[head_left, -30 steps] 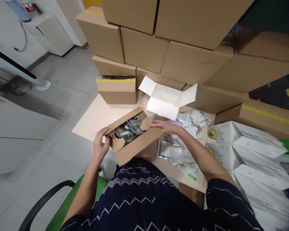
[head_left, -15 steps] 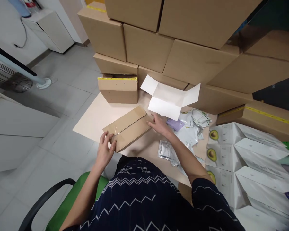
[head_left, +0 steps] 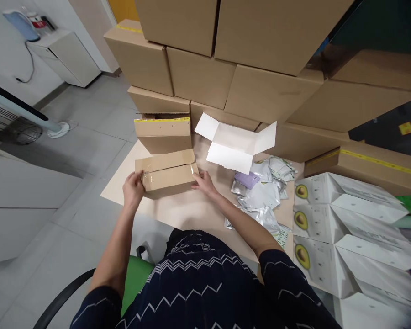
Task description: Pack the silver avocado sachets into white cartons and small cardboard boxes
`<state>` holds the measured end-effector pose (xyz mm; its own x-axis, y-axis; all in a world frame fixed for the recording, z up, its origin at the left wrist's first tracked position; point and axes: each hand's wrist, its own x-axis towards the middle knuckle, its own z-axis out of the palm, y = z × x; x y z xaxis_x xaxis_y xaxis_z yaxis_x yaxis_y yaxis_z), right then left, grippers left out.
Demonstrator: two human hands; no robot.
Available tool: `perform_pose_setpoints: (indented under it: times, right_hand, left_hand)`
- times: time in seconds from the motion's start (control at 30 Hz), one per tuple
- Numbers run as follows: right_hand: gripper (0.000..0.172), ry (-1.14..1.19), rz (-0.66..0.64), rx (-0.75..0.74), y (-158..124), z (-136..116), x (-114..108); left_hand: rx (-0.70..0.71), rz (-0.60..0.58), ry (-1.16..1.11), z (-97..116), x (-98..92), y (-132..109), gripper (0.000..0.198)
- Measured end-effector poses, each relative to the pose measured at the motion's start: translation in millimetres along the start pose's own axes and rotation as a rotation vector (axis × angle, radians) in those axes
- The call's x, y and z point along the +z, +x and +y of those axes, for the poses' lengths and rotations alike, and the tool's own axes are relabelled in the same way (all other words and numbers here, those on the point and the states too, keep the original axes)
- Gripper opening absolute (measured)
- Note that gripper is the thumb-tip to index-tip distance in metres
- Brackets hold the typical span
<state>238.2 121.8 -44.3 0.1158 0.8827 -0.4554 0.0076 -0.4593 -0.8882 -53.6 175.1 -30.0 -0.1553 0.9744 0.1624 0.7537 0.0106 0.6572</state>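
A small brown cardboard box (head_left: pixel 167 172) lies closed on the light wooden table (head_left: pixel 188 211), with clear tape glinting along its seam. My left hand (head_left: pixel 133 188) grips its left end, fingers wrapped round the corner. My right hand (head_left: pixel 204 183) presses against its right end. Just behind it stands another small brown box (head_left: pixel 163 131) with yellow tape on its top edge.
An open white carton (head_left: pixel 234 144) sits behind the right hand. Several silver sachets and a purple packet (head_left: pixel 247 179) lie scattered to the right. Flat white avocado-print cartons (head_left: pixel 332 214) fill the right side. Big brown boxes (head_left: pixel 260 55) are stacked behind. A green chair (head_left: pixel 133 278) is under me.
The box, open with sachets inside a second ago, now lies closed. It has been turned and slid away from me towards the yellow-taped box, with both hands now at its ends.
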Motion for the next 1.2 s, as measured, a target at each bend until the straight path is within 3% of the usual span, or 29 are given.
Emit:
perform_pose_setpoints:
  times: [0.1, 0.23, 0.37, 0.47, 0.53, 0.6, 0.67, 0.73, 0.8, 0.87, 0.9, 0.97, 1.07, 1.2]
  right_hand:
    - [0.042, 0.362, 0.076, 0.121, 15.0, -10.5, 28.2]
    - [0.041, 0.582, 0.075, 0.146, 37.6, -30.0, 45.4]
    - [0.042, 0.591, 0.111, 0.125, 54.3, -38.4, 46.8]
    - [0.041, 0.412, 0.089, 0.096, 46.3, -33.9, 38.6]
    - [0.035, 0.177, 0.042, 0.003, 28.9, -32.3, 23.1]
    - [0.026, -0.069, 0.035, -0.183, 8.8, -37.8, -2.7]
    - [0.028, -0.294, 0.131, -0.401, -3.6, -51.0, -36.0]
    - [0.031, -0.545, 0.301, -0.527, -1.4, -67.0, -70.3]
    - [0.06, -0.823, 0.383, -0.453, 14.6, -79.0, -98.5]
    - [0.087, -1.047, 0.335, -0.253, 36.6, -83.1, -116.4]
    - [0.09, -1.123, 0.294, -0.167, 46.9, -82.1, -121.5]
    - [0.072, -1.217, 0.242, -0.094, 61.0, -76.1, -126.4]
    - [0.033, -1.277, 0.211, -0.137, 60.6, -63.8, -130.9]
    - [0.027, -1.306, 0.199, -0.241, 25.2, -54.9, -147.0]
  left_hand:
    - [0.007, 0.031, 0.028, 3.3, 7.8, 56.3, 0.039]
    - [0.047, 0.058, 0.047, 8.3, 21.6, 108.5, 0.04]
    - [0.064, 0.073, 0.071, 9.5, 31.3, 133.7, 0.04]
    - [0.081, 0.077, 0.081, 6.4, 33.7, 139.1, 0.042]
    - [0.09, 0.066, 0.085, 3.1, 34.3, 139.4, 0.043]
    - [0.088, 0.064, 0.095, 0.2, 35.4, 139.0, 0.043]
    - [0.081, 0.074, 0.111, -0.5, 37.3, 138.6, 0.043]
    - [0.055, 0.087, 0.13, 2.1, 38.9, 137.7, 0.043]
    - [0.03, 0.087, 0.155, 8.3, 38.6, 135.3, 0.042]
    - [0.034, 0.084, 0.187, 16.8, 35.6, 130.2, 0.042]
    - [0.052, 0.086, 0.204, 21.2, 33.4, 126.1, 0.043]
    - [0.113, 0.104, 0.228, 29.2, 28.6, 113.8, 0.046]
    - [0.235, 0.148, 0.233, 38.0, 24.5, 83.1, 0.048]
    - [0.462, 0.184, 0.101, 54.3, 21.5, 22.1, 0.034]
